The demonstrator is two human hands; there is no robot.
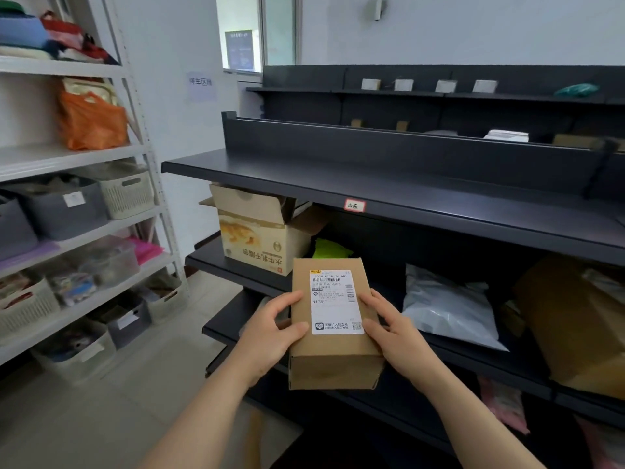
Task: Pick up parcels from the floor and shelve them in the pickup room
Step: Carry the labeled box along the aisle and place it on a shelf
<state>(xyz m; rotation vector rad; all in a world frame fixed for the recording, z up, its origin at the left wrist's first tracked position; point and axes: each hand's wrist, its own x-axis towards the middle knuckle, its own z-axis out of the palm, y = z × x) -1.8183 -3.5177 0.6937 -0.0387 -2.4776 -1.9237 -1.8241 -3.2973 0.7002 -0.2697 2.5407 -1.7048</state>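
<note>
Dark metal shelving (406,184) runs across the room's right side, with a white rack (77,160) of baskets and an orange bag (91,121) along the left wall. Both hands hold one parcel (333,346), a brown cardboard box with a white shipping label facing up, in the air in front of the lower shelves. The left hand (270,328) grips its left edge with the thumb on top; the right hand (392,333) clasps its right edge, fingers curled onto the lid. On the shelf behind it stand an open printed carton (260,238) and a green packet (329,249). A grey mailer bag (446,306) lies further right, beside a large brown box (575,326). A red-bordered tag (354,206) is stuck on the shelf edge above.
</note>
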